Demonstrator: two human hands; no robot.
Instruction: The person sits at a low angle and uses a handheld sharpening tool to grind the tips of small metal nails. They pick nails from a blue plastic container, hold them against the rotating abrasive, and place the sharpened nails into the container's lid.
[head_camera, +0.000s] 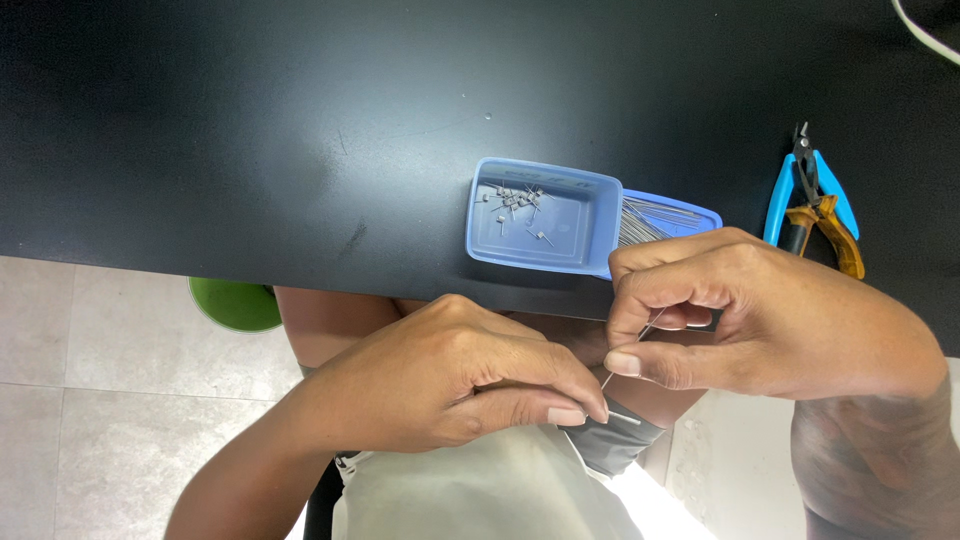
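Wire (630, 345) mostly hidden between hands

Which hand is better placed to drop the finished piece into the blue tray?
Probably the right hand: it sits right beside the blue tray, pinching the wire. The left hand is lower, farther away.

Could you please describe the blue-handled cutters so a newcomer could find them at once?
On the black table, look right of the two blue trays. The blue-handled cutters lie there, touching yellow-handled pliers; only the cutters have bright blue grips.
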